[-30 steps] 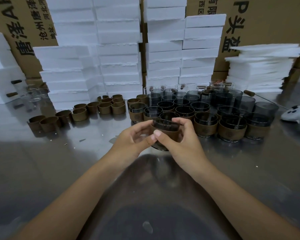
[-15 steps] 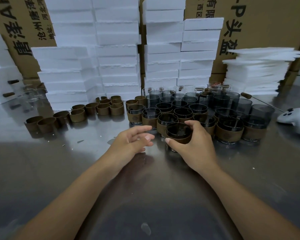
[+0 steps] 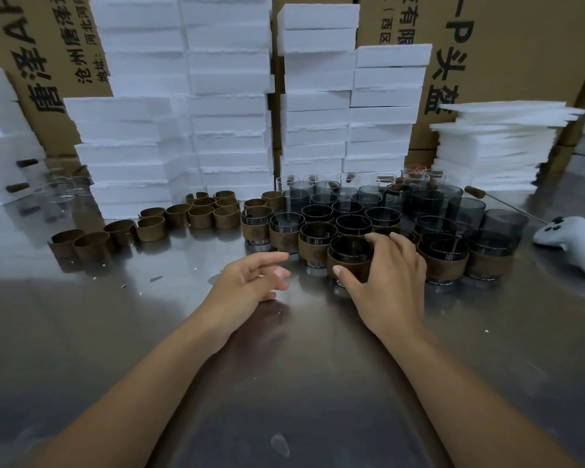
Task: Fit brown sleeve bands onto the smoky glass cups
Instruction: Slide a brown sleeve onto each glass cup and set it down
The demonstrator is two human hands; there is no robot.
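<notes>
A smoky glass cup with a brown sleeve band [image 3: 348, 256] stands on the metal table at the front of the cup group. My right hand [image 3: 389, 282] curls round it, thumb on the near side, fingers over the far rim. My left hand [image 3: 250, 278] hovers just left of it, fingers relaxed and holding nothing. Several banded cups [image 3: 284, 231] stand in rows behind, and bare smoky cups [image 3: 466, 207] fill the back rows. Loose brown sleeve bands [image 3: 149, 228] lie in a line to the left.
Stacks of white foam blocks [image 3: 223, 113] and cardboard boxes [image 3: 520, 45] wall the back. Thin foam sheets [image 3: 493, 146] pile at the right. A white controller [image 3: 574, 238] lies at the far right. A few clear glasses [image 3: 61, 187] stand at the far left.
The banded cup went from both hands down onto the table beside the other banded cups. My left hand let go and drew back to the left; my right hand stays round the cup.
</notes>
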